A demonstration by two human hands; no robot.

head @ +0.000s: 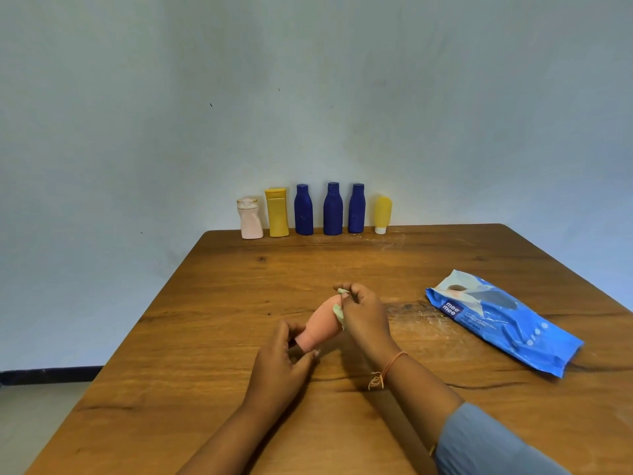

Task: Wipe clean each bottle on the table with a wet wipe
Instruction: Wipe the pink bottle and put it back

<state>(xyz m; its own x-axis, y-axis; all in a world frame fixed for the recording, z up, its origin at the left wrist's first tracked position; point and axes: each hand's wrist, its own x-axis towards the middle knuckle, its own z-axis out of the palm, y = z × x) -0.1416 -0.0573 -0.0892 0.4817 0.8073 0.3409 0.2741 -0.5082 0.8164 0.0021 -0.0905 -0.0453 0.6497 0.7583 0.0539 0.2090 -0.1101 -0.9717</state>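
At the middle of the wooden counter [205,337], the left grip [277,358] curls round the narrow end of a tilted peach bottle [320,325]. The right grip [363,317] pinches a crumpled wet wipe [339,311] against the bottle's wider end. A blue wipes pack [503,320] lies to the right

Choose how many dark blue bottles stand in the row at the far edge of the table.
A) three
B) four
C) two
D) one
A: three dark blue bottles stand side by side, between the yellow bottle and the small yellow tube.
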